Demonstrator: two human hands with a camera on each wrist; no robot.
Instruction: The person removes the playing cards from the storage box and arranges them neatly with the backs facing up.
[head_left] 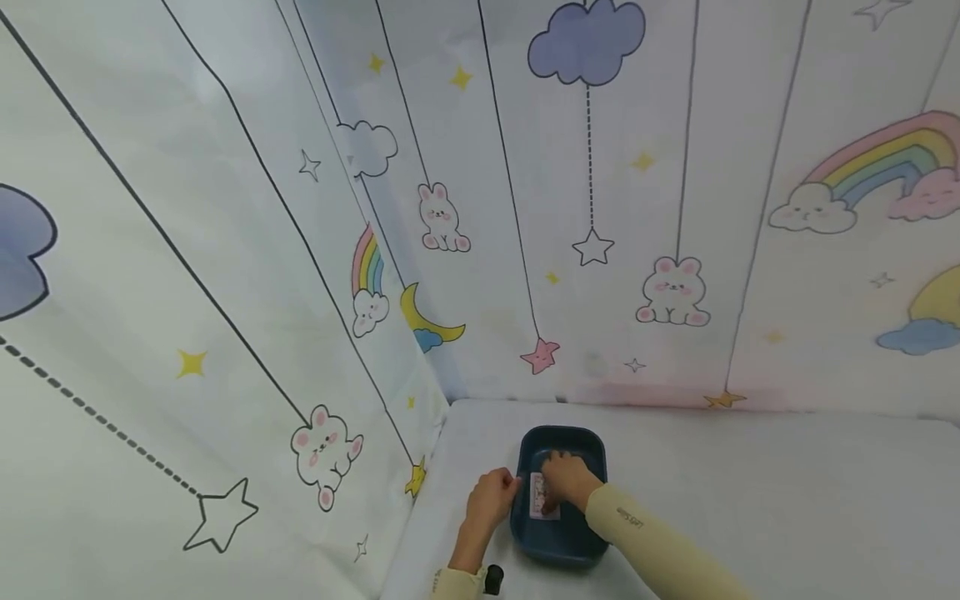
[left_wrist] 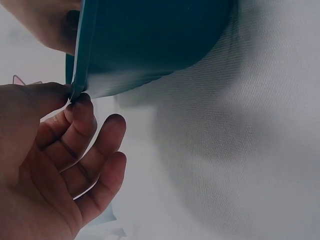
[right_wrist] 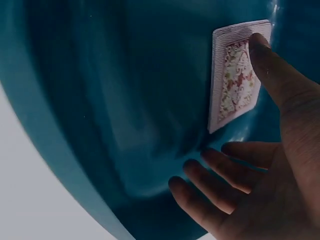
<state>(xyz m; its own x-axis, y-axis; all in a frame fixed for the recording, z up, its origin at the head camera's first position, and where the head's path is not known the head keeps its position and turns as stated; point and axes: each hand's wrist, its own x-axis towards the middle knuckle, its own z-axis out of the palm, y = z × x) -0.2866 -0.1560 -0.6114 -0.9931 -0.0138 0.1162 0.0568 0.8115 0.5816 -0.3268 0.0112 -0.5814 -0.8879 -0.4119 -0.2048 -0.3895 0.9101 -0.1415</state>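
Lying partly under the right grip (head_left: 567, 482) is a patterned card (right_wrist: 234, 85).

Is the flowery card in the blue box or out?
In: the card is inside the box, its walls around it in the head view. The right hand is there too.

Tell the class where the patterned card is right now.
In the head view, the patterned card sits inside the blue tray, in its left half, beside the right hand, whose thumb overlaps it.
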